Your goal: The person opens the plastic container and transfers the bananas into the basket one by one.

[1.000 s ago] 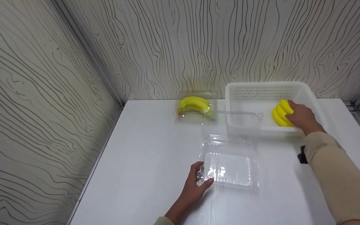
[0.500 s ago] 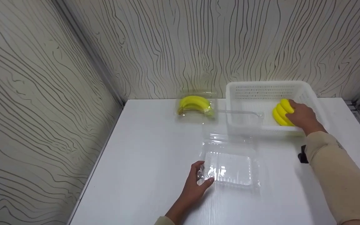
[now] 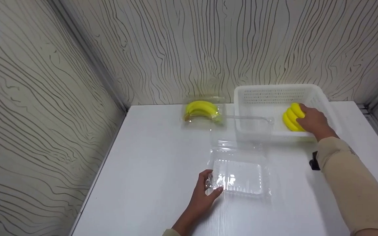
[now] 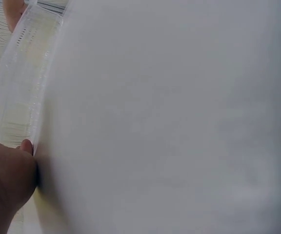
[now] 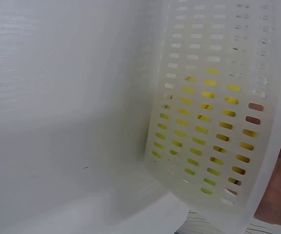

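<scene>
My right hand (image 3: 314, 122) reaches into a white plastic basket (image 3: 324, 104) and grips a bunch of yellow bananas (image 3: 293, 117). The bananas lie low in its right part, and some of the bunch is hidden behind the hand. In the right wrist view, yellow shows through the slots of the basket wall (image 5: 272, 58). On the white table, my left hand (image 3: 203, 194) holds the left edge of a clear plastic clamshell box (image 3: 241, 175), fingers at its side and thumb at the near corner. The box stands open, its lid folded back towards the basket.
Behind, left of the basket, another clear box (image 3: 222, 101) with bananas (image 3: 202, 107) inside stands against the patterned wall (image 3: 176, 49). A clear strip of plastic extends from it towards the basket. A small black object (image 3: 314, 161) sits by the right sleeve.
The head view has shifted slightly. Both hands keep their places on the bananas and the box.
</scene>
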Demonstrator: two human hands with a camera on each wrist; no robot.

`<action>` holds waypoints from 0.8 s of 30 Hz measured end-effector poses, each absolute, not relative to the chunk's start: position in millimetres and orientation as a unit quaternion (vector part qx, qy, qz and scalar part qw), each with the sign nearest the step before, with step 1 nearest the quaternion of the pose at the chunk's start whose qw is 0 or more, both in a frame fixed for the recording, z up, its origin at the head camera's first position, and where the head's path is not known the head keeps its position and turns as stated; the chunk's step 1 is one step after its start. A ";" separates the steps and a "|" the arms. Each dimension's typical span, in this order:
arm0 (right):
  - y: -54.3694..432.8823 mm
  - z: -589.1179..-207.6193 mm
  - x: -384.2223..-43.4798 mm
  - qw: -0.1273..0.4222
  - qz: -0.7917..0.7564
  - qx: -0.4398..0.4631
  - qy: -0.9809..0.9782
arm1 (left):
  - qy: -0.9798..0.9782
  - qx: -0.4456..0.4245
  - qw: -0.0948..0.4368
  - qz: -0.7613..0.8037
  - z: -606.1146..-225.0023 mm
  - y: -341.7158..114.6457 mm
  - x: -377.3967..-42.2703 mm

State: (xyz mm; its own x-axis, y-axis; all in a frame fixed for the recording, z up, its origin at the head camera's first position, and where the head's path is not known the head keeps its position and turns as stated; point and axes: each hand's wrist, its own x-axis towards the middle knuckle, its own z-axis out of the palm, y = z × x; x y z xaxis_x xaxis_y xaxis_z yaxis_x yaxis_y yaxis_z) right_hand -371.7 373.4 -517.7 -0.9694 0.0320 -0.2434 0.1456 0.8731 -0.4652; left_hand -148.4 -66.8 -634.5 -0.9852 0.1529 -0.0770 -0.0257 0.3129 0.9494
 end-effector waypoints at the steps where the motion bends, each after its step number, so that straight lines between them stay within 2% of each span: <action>1: 373.3 -517.4 -371.4 0.113 -0.247 0.045 0.961 | 0.808 0.038 0.077 0.584 -634.2 -66.3 -148.4; 7: 373.2 -519.1 -369.7 0.103 -0.241 0.033 0.965 | 0.808 0.029 0.089 0.582 -632.5 -65.0 -147.5; 24: 370.3 -519.2 -371.6 0.122 -0.262 0.057 0.956 | 0.805 0.036 0.083 0.587 -634.1 -67.4 -146.8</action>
State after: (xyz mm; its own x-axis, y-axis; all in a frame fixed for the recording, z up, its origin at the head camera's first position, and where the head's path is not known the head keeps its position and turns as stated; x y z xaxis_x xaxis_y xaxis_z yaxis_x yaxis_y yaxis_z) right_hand -371.6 370.3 -519.2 -0.9635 0.0454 -0.2638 0.1737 0.8560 -0.4870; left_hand -146.8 -67.4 -634.1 -0.9837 0.1551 -0.0909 -0.0392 0.3084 0.9505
